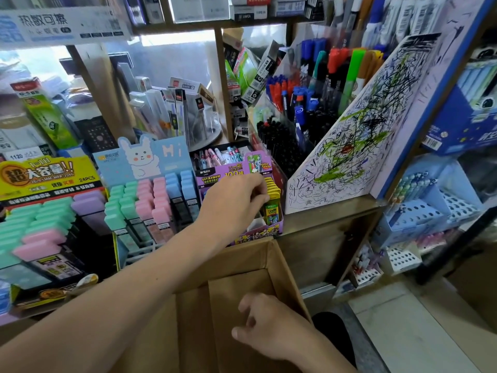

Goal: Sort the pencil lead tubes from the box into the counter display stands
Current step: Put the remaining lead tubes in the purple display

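My left hand [236, 203] reaches into the purple display stand [258, 232] on the counter, its fingertips curled on the yellow-capped lead tubes [272, 196] standing in a row there. Whether it pinches one tube I cannot tell. My right hand [265, 327] is low inside the open brown cardboard box [279, 267], fingers loosely curled; nothing shows in its grasp. To the left stand a blue rabbit display [150, 195] filled with green, pink and blue tubes and a yellow display [45, 224] with green, pink and purple tubes.
A scribbled-on marker stand [349, 146] full of pens rises right of the purple stand. Pen racks [419, 214] fill the lower right shelves. Boxes of stationery crowd the shelf behind. Tiled floor [403, 332] lies right of the box.
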